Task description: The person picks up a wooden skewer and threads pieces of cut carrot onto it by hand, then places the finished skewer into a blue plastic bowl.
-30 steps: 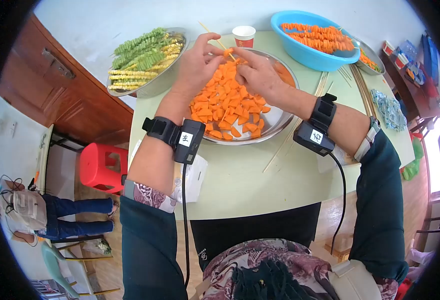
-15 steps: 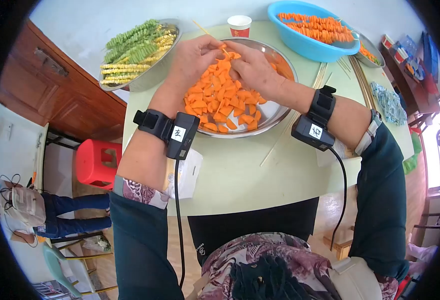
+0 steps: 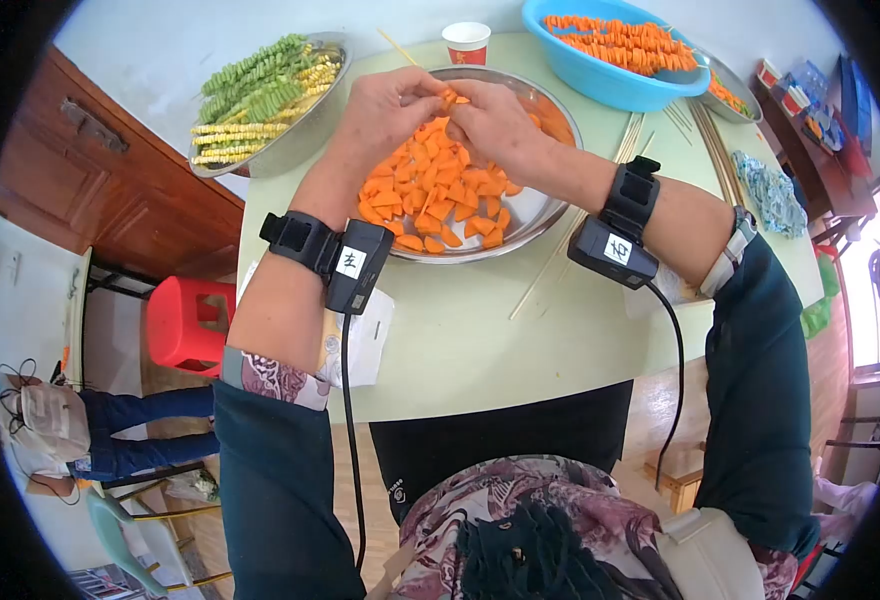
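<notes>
Over the far part of a round metal basin (image 3: 440, 256), my two hands meet. My left hand (image 3: 390, 112) is closed on a thin wooden skewer (image 3: 398, 47), whose end sticks up past my fingers to the upper left. Pinched at the fingertips of my right hand (image 3: 500, 122) is a small orange carrot piece (image 3: 449, 97), close against my left fingers. Cut carrot pieces (image 3: 430, 190) lie heaped in the basin below.
A metal bowl (image 3: 305, 140) of skewered green and yellow vegetables is at left. A paper cup (image 3: 467, 44), a blue basin (image 3: 620, 88) of carrot skewers, bare skewers (image 3: 628, 140) and a cloth (image 3: 770, 194) lie beyond. A person (image 3: 90, 425) stands at left.
The whole view has shifted slightly, with the table and basins a little further up and left. My hands remain together at the skewer; my right fingers have closed in nearer to my left.
</notes>
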`<state>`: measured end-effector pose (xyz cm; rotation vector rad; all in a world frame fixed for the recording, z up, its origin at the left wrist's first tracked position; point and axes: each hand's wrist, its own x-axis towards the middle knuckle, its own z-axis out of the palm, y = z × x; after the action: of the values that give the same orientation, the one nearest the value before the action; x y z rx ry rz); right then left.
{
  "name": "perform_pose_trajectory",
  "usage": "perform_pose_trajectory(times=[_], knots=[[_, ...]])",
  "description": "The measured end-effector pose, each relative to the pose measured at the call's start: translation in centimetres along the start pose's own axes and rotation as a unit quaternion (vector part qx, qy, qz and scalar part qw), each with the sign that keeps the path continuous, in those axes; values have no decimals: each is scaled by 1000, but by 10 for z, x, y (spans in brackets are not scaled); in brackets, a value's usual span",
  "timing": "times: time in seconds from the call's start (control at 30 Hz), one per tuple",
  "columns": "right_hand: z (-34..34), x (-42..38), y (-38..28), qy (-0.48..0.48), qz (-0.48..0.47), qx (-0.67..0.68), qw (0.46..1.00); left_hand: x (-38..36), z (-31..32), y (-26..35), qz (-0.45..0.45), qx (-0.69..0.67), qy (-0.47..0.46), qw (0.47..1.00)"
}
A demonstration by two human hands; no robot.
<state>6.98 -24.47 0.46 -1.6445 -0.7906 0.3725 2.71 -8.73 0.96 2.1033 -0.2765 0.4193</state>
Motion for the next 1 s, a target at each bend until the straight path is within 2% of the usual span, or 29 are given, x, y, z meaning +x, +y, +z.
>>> perform_pose_trajectory(times=[0.17,0.23,0.27,0.33,0.37,0.4,0.43,0.47,0.53,0.67,0.77,0.83,0.97,1.0], knots=[[-3,7,0,14,-21,-15,1000,0,-7,0,15,-39,10,999],[-7,14,10,33,-78,-49,995,-3,-16,8,-28,-111,37,993],[-8,13,8,35,-78,-49,995,-3,-23,3,-27,-110,35,993],[-9,10,0,31,-11,-39,999,-3,-35,-13,-107,0,62,992],[-8,10,1,32,-12,-39,999,-2,-34,-19,-106,1,62,992],[-6,9,4,21,-30,-27,999,-3,-32,-26,-91,160,25,983],[-6,9,6,10,-47,-15,999,-4,-30,-33,-76,314,-11,946],[-5,10,9,9,-47,-16,999,-4,-28,-44,-76,313,-10,947],[-6,12,12,-8,-70,-52,996,-5,-25,-61,-22,376,-31,926],[-2,6,6,-12,-55,-67,996,-10,-26,-58,10,411,-62,910],[-1,5,4,-29,-21,-50,998,-8,-24,-56,-20,379,-66,923],[-2,5,4,-43,-32,-62,997,-6,-22,-52,-85,371,-77,921],[-2,6,6,-41,-44,-61,996,-6,-22,-40,-100,404,-99,904],[-3,6,4,-42,-53,-74,995,-6,-23,-39,-108,355,-67,926]])
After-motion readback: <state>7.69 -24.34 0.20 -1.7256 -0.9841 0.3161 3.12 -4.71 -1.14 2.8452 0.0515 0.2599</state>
